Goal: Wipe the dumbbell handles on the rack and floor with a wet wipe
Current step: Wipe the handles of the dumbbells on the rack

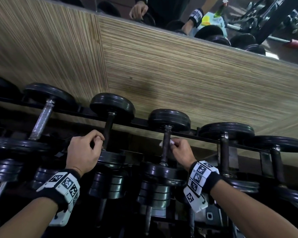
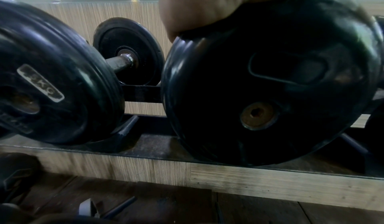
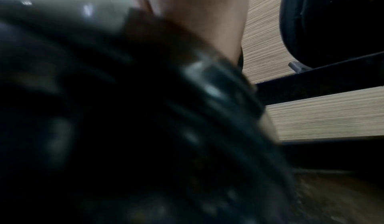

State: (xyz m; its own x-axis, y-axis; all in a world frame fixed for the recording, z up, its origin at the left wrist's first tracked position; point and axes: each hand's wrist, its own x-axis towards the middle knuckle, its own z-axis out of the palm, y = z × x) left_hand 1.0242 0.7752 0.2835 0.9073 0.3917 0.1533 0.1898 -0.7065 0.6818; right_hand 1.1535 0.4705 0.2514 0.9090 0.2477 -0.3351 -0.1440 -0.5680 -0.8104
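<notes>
While my left hand (image 1: 83,152) curls round one racked dumbbell's bar, my right hand (image 1: 182,152) pinches the limp wet wipe (image 1: 172,142) against the next stiff, heavy handle (image 1: 165,146).

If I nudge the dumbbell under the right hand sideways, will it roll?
Probably not far: the dumbbell has round plates but sits across the rack rails. It looks heavy, with stacked plates. The right hand presses a limp wet wipe on its handle.

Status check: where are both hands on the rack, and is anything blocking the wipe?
Right hand holds wet wipe around a rack dumbbell handle. Left hand grips the neighbouring handle. Nothing seen blocking; right wrist view blurred.
</notes>
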